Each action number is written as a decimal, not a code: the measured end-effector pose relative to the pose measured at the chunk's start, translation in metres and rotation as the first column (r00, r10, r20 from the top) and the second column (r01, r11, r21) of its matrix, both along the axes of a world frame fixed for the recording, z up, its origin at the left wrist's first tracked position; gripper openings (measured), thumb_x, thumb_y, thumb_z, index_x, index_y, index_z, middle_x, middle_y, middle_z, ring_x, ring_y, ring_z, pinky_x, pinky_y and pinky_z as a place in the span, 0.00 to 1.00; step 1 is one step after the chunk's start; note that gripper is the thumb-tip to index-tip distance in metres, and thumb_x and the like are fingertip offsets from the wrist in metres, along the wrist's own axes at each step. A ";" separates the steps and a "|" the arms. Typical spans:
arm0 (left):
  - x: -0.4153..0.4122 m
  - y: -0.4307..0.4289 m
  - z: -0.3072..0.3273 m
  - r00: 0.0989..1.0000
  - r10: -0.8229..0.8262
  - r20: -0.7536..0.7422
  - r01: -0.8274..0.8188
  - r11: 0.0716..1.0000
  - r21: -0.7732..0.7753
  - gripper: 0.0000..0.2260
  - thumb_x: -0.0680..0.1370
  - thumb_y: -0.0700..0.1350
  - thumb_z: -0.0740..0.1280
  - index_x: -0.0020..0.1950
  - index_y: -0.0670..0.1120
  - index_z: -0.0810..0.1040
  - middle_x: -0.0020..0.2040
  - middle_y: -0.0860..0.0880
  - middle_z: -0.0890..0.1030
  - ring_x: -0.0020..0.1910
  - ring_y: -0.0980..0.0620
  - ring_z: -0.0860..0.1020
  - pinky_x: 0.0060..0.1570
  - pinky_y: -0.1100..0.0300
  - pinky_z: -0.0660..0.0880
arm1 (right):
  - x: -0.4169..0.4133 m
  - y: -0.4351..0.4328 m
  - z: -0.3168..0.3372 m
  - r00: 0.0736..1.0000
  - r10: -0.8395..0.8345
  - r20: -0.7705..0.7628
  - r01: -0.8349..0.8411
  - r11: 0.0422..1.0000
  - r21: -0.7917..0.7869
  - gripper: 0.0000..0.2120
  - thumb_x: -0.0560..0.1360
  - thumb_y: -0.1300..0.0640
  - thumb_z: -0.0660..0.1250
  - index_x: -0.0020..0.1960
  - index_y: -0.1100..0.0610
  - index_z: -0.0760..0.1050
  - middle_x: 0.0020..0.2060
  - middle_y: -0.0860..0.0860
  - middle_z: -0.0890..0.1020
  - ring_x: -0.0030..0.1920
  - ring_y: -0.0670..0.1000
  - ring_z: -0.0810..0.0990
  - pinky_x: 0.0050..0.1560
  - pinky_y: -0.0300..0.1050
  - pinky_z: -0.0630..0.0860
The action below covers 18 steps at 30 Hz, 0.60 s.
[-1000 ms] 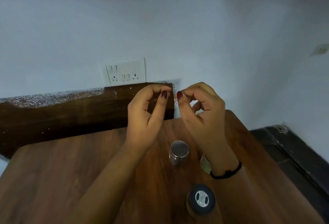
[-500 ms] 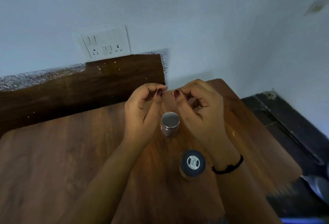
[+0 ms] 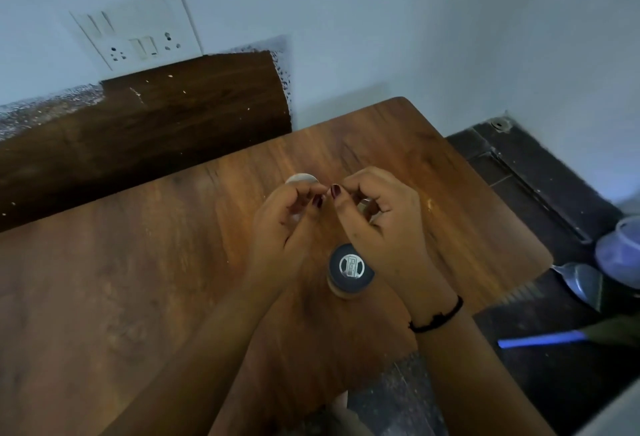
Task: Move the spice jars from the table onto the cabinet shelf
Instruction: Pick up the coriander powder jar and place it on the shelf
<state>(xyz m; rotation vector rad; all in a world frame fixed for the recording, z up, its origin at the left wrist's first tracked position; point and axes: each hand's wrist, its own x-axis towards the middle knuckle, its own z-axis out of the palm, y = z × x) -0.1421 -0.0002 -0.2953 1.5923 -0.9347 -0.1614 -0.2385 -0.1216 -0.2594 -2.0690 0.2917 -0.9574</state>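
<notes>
Hovering hands (image 3: 287,224), fingers (image 3: 317,200) curled

2 curled hands (image 3: 341,217) above spice jars (image 3: 350,271) on wooden table (image 3: 138,262)

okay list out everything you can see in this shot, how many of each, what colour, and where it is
Table: one, brown wood, fills the lower left and centre.
Black-lidded jar: one, dark lid with a pale label, on the table between the wrists.
Silver-lidded jar: one, mostly hidden behind the left hand.
Third jar: one, only a metallic bit shows behind the right hand; colour unclear.
Switch and socket plate: one, white, on the wall upper left.
Dark wood panel: one, against the wall behind the table.
Dustpan: one, grey, on the dark floor at right.
Left hand: one, fingers curled, above the table, holding nothing visible.
Right hand: one, fingers curled, black band on the wrist.
</notes>
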 end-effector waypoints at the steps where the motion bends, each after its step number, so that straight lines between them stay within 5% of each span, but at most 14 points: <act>1: -0.004 0.001 -0.006 0.999 0.002 -0.033 -0.002 1.000 0.019 0.09 0.81 0.47 0.61 0.59 0.55 0.78 0.55 0.48 0.82 0.55 0.49 0.82 0.55 0.48 0.80 | -0.003 0.000 -0.005 1.000 -0.004 -0.014 0.005 1.000 0.022 0.06 0.75 0.68 0.69 0.40 0.62 0.81 0.34 0.46 0.78 0.34 0.47 0.76 0.35 0.37 0.70; 11: -0.018 0.000 -0.054 0.985 -0.080 -0.150 0.110 0.972 0.209 0.10 0.80 0.40 0.65 0.61 0.46 0.78 0.56 0.52 0.80 0.58 0.54 0.79 0.57 0.61 0.77 | -0.023 -0.006 -0.048 0.978 -0.067 -0.199 0.091 0.989 0.117 0.02 0.76 0.65 0.70 0.46 0.61 0.82 0.38 0.49 0.81 0.36 0.46 0.79 0.36 0.31 0.74; 16: -0.022 0.000 -0.080 0.987 -0.092 -0.135 0.139 0.908 0.396 0.21 0.76 0.51 0.70 0.67 0.47 0.76 0.63 0.53 0.77 0.62 0.58 0.75 0.60 0.63 0.74 | -0.028 -0.008 -0.069 0.943 -0.099 -0.317 0.134 0.987 0.089 0.04 0.76 0.63 0.69 0.48 0.57 0.82 0.40 0.48 0.82 0.39 0.43 0.80 0.40 0.37 0.77; 18: -0.024 0.000 -0.090 0.986 -0.130 -0.103 0.163 0.873 0.460 0.24 0.75 0.49 0.74 0.70 0.47 0.73 0.65 0.55 0.75 0.65 0.58 0.72 0.63 0.61 0.72 | -0.030 -0.010 -0.081 0.922 -0.090 -0.378 0.140 0.984 0.107 0.04 0.76 0.61 0.69 0.49 0.55 0.82 0.43 0.49 0.83 0.43 0.45 0.81 0.42 0.42 0.81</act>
